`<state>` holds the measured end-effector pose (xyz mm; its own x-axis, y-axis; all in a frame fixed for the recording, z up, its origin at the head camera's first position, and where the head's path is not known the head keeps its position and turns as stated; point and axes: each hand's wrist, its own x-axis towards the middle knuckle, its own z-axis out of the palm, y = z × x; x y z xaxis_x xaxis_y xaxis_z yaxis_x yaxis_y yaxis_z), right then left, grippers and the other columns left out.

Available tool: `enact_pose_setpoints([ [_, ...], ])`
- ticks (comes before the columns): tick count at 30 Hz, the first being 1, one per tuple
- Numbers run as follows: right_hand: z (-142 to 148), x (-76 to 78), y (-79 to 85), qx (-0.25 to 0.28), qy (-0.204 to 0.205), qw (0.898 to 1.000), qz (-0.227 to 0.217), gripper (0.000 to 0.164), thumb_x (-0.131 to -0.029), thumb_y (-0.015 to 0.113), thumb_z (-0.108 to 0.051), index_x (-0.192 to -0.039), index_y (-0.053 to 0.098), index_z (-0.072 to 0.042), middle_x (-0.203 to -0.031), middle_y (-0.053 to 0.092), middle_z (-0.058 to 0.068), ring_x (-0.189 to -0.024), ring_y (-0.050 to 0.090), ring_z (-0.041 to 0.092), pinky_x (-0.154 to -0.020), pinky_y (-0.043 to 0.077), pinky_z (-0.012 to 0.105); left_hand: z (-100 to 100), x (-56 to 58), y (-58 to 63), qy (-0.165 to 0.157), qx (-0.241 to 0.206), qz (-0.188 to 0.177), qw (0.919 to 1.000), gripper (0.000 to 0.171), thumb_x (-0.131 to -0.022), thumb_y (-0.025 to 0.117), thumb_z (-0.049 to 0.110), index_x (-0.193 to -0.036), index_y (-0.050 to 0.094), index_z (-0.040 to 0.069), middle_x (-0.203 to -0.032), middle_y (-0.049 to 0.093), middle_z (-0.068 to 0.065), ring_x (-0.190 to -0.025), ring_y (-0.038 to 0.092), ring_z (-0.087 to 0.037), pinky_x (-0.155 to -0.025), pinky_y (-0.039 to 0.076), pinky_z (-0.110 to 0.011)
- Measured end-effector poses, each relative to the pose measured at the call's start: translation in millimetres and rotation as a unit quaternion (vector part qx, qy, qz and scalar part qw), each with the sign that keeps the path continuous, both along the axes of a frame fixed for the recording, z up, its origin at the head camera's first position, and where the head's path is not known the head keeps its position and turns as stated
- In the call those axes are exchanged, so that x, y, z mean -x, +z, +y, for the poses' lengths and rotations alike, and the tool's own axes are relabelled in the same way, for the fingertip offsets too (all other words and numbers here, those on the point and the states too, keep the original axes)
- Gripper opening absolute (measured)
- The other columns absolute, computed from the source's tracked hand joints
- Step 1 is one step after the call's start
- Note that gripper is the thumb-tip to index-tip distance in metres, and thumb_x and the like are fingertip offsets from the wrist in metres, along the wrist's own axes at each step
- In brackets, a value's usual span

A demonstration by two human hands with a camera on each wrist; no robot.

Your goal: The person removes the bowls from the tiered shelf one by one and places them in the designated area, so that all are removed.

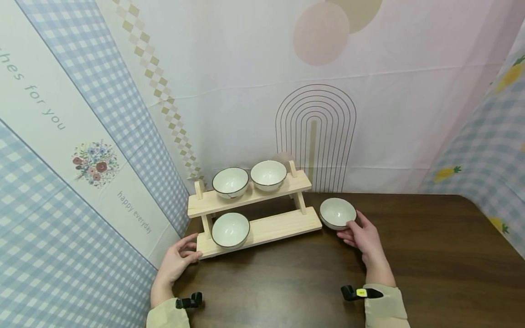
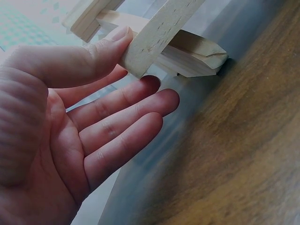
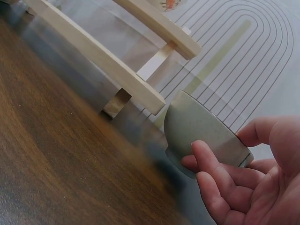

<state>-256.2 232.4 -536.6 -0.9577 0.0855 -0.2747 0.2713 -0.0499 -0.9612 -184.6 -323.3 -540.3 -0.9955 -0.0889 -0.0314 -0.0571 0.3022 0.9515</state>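
A two-tier wooden rack [image 1: 283,226] stands at an angle on the table. My left hand [image 1: 175,263] pinches the left end of its lower board [image 2: 149,44], thumb on one side and index finger on the other; the remaining fingers are loosely extended. Right of the rack, my right hand [image 1: 366,238] grips a white bowl [image 1: 337,212] with a dark rim, thumb at the rim and fingers [image 3: 206,154] under its side. The bowl is upright, close by the lower board's right end. A similar bowl [image 1: 230,229] sits on the lower board's left part.
On the upper board, two more dark-rimmed bowls stand side by side, a left bowl [image 1: 230,181] and a right bowl [image 1: 268,174]. Behind the dark wooden table [image 1: 283,282] hangs a pale patterned cloth [image 1: 238,114]. A blue checked cloth [image 1: 135,191] borders the left side.
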Motion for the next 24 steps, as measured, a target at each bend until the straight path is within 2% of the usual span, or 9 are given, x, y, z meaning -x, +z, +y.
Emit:
enact_pose_setpoints([
  [10,0.0,2.0,-2.5,0.006,0.003,1.000,-0.005,0.077,-0.109,0.049,-0.015,-0.174,0.007,-0.016,-0.085,0.079,0.008,-0.076,0.078,0.013,-0.071,0.065,0.029,0.1,0.9,0.2,0.001,-0.005,0.003,1.0000,0.069,-0.090,0.081,-0.007,-0.152,0.052,-0.008,-0.118,0.070,-0.025,-0.086,0.076,-0.015,-0.073,0.065,-0.034],
  [24,-1.3,0.8,-2.4,-0.007,0.007,1.000,-0.007,0.077,-0.109,0.049,-0.017,-0.174,0.007,-0.018,-0.084,0.079,0.003,-0.078,0.078,0.011,-0.073,0.064,0.028,0.4,3.4,-2.8,-0.001,-0.014,0.006,0.9999,0.068,-0.090,0.081,-0.008,-0.151,0.052,-0.009,-0.116,0.069,-0.024,-0.085,0.075,-0.015,-0.071,0.064,-0.033],
])
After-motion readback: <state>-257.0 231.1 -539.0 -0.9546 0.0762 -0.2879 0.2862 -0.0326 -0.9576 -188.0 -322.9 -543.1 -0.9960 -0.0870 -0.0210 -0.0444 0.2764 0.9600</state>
